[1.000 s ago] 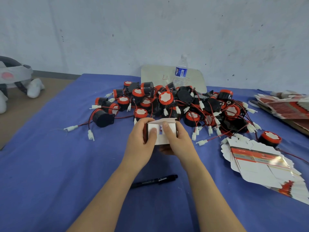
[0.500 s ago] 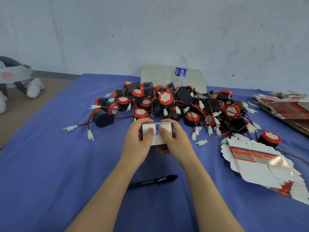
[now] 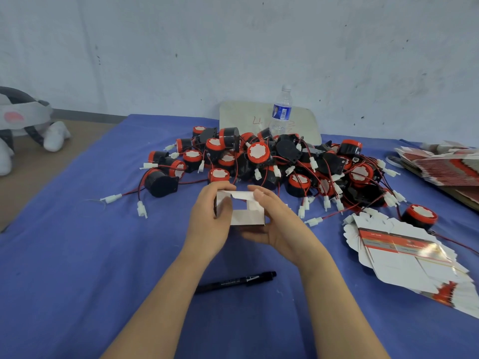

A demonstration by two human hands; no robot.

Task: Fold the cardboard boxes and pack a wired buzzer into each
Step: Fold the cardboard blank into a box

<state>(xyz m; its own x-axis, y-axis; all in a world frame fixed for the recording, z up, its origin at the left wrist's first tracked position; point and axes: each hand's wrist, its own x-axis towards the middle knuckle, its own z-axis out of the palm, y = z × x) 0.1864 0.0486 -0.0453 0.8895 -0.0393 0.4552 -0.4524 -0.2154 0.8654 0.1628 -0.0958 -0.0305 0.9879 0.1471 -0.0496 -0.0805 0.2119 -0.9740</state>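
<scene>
A small white cardboard box [image 3: 246, 216] is held above the blue table [image 3: 77, 255], its end flaps partly folded in. My left hand [image 3: 210, 224] grips its left side, thumb across the front. My right hand [image 3: 280, 224] cups it from the right and below, a fingertip on the top flap. Behind lies a heap of black-and-red wired buzzers [image 3: 272, 164] with white connectors. One buzzer [image 3: 420, 216] sits apart at the right. A fanned stack of flat box blanks [image 3: 404, 257] lies right of my hands.
A black marker pen [image 3: 236, 281] lies under my forearms. A water bottle [image 3: 281, 112] stands before a white board [image 3: 246, 117] at the wall. More flat blanks [image 3: 445, 164] are piled at the far right. A white and grey headset [image 3: 23, 120] lies off the table's left.
The box has been turned a little in my hands. My right thumb came off the front and that hand dropped under the box, leaving the flaps more visible.
</scene>
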